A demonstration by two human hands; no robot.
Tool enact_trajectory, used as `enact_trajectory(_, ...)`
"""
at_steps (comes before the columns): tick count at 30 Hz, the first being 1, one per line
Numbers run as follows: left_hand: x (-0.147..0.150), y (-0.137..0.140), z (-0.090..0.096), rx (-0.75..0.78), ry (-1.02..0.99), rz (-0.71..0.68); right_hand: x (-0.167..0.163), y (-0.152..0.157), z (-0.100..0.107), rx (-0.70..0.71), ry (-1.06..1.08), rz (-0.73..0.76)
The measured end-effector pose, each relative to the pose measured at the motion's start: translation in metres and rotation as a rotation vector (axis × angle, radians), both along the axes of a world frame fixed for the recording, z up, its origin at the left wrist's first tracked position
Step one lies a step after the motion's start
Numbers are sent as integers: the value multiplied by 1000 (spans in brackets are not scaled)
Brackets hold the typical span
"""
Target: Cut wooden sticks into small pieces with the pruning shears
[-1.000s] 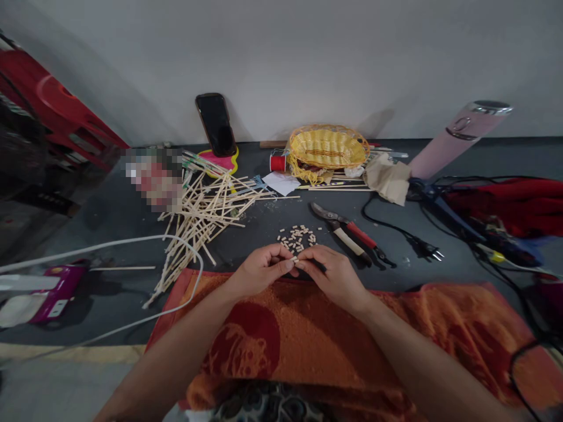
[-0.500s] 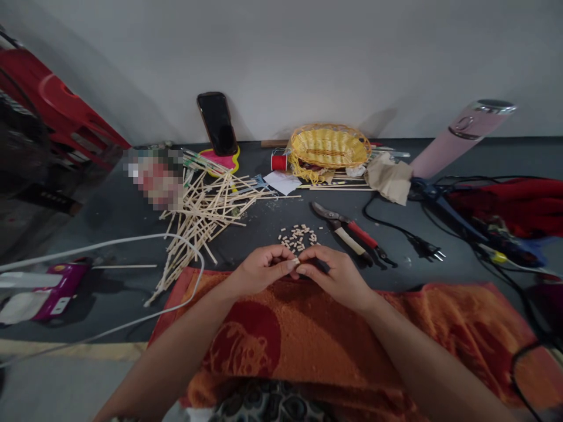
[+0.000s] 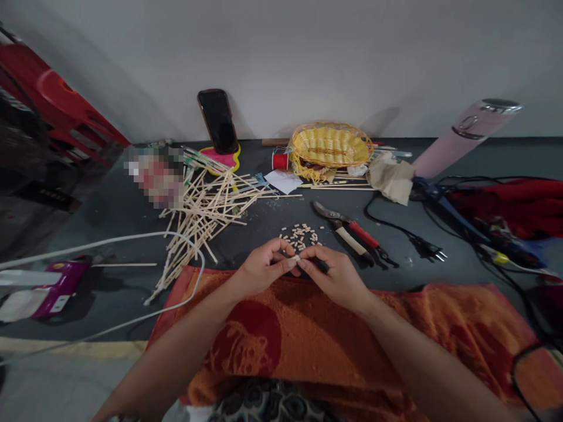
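Observation:
My left hand (image 3: 269,262) and my right hand (image 3: 331,271) meet fingertip to fingertip above the near edge of the table. Pinched between their thumbs and forefingers is a small pale wooden piece (image 3: 297,258), mostly covered by the fingers. Just beyond lie several short cut wooden pieces (image 3: 301,233) in a loose cluster. Right of them rest pruning shears (image 3: 345,230) with one red and one whitish handle. An orange towel (image 3: 325,328) with a dark red round patch spreads under my forearms.
A heap of thin wooden sticks (image 3: 206,211) lies left. Along the wall stand a phone (image 3: 217,122), a red thread spool (image 3: 280,161), a yellow woven basket (image 3: 332,146) and a pink flask (image 3: 468,138). A black plug cord (image 3: 407,234) lies right; a white cable (image 3: 132,239) crosses left.
Both hands stay together with the small wooden piece between their fingertips, and finger positions differ only slightly. The view has shifted a little; nothing on the table has moved.

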State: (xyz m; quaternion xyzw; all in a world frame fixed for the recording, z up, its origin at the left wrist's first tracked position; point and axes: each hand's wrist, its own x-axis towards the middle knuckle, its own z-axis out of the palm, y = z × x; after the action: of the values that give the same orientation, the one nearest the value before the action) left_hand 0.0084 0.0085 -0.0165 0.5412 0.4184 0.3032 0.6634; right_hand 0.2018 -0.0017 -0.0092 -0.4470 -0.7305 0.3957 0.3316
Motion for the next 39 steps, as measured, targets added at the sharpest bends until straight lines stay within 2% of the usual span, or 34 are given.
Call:
enact_trajectory(7, -2, 1, 0, 125, 15, 13, 0, 0, 2, -53, 44, 14)
enact_trajectory(14, 0, -2, 3, 232, 165, 77, -1, 0, 1, -43, 61, -12)
enact_trajectory(23, 3, -5, 8, 237, 166, 119, -2, -2, -3, 26, 40, -51)
enact_trajectory(39, 3, -6, 6, 241, 157, 116, -2, -2, -3, 37, 27, -60)
